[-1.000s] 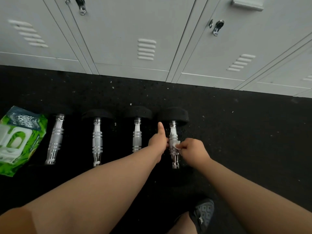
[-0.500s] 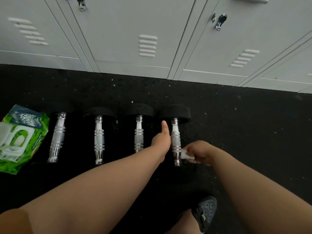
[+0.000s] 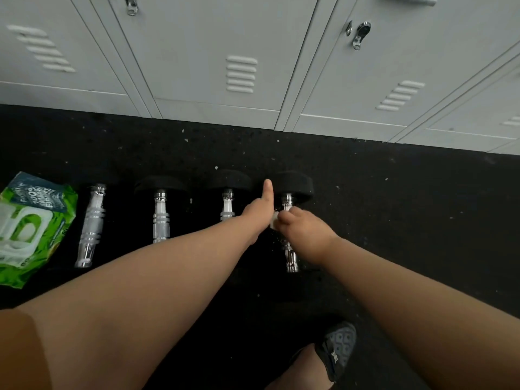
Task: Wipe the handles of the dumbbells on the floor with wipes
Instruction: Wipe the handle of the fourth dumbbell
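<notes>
Four dumbbells are laid in a row on the black floor [image 3: 394, 220], handles running away from the lockers [image 3: 225, 38] along its far edge. The rightmost dumbbell [image 3: 291, 257] is being handled: a white wipe [image 3: 273, 220] is pinched in the curled fingers of the right hand [image 3: 302, 232] against the upper part of its handle, which is partly hidden by that hand. The left hand [image 3: 257, 218] is placed just beside the handle, thumb pointed up; its fingers are hidden, so its grip cannot be told. A green wipes pack [image 3: 31, 229] is seen at the floor's left edge, a shoe [image 3: 337, 347] at the near edge.
</notes>
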Action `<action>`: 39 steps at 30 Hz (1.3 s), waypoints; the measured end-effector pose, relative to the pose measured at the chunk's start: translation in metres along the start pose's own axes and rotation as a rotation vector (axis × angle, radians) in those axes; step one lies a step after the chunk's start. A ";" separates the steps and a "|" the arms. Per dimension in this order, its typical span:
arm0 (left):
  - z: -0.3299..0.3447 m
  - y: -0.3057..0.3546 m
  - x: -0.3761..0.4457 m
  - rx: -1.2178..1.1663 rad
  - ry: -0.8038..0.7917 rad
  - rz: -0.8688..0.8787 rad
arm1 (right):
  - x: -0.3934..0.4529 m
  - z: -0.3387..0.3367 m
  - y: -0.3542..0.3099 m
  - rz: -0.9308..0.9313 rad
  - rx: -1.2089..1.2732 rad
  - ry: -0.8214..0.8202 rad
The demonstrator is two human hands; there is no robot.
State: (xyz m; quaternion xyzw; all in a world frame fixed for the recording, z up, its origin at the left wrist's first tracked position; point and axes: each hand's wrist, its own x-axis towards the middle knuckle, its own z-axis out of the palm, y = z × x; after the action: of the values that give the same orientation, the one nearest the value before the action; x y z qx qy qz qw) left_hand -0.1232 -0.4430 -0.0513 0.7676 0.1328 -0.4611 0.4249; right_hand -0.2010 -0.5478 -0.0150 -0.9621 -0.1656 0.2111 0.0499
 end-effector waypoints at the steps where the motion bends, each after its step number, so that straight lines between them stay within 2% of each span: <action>1: -0.001 0.000 0.001 0.010 0.019 -0.006 | 0.006 -0.001 -0.006 0.016 -0.039 -0.079; 4: -0.004 -0.003 0.005 0.043 0.026 -0.001 | 0.018 0.005 -0.024 0.083 -0.128 -0.250; 7: -0.001 -0.008 0.006 0.015 -0.021 0.003 | 0.021 0.003 -0.044 0.068 -0.180 -0.412; 12: 0.001 -0.006 0.008 -0.001 0.011 -0.022 | 0.027 -0.017 -0.033 0.087 -0.090 -0.287; 14: 0.000 -0.004 0.009 0.029 0.004 -0.029 | 0.024 -0.014 -0.031 0.081 -0.136 -0.329; 17: -0.001 -0.003 0.008 0.007 -0.007 -0.044 | 0.020 -0.007 -0.030 0.128 -0.035 -0.384; 19: 0.002 -0.003 0.007 0.025 0.005 -0.055 | 0.016 -0.007 -0.019 0.312 0.195 -0.256; 22: 0.008 -0.001 0.001 0.027 0.003 -0.079 | 0.006 -0.004 0.000 0.724 0.472 0.193; 24: 0.012 -0.001 0.000 0.036 -0.002 -0.083 | -0.003 0.003 0.003 0.930 0.659 0.388; 25: 0.014 -0.001 -0.001 0.039 0.000 -0.080 | -0.006 0.007 0.001 0.995 0.752 0.406; 29: 0.018 0.000 -0.008 0.052 -0.002 -0.059 | -0.010 0.021 -0.016 1.038 1.000 0.274; 32: 0.019 -0.001 -0.013 0.056 -0.005 -0.042 | -0.006 0.017 -0.007 1.082 0.931 0.093; 34: 0.019 -0.001 -0.015 0.064 -0.005 -0.033 | 0.000 0.013 0.003 1.098 0.856 0.100; 37: 0.017 -0.001 -0.020 0.080 0.017 -0.023 | 0.012 0.006 0.005 1.082 0.955 0.180; 39: 0.018 0.000 -0.024 0.124 0.019 -0.006 | 0.018 0.005 0.005 1.064 0.995 0.122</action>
State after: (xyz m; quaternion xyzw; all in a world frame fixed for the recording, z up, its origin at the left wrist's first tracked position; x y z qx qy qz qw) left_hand -0.1467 -0.4520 -0.0356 0.7964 0.1102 -0.4624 0.3740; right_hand -0.1862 -0.5466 -0.0279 -0.7858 0.4428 0.2030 0.3810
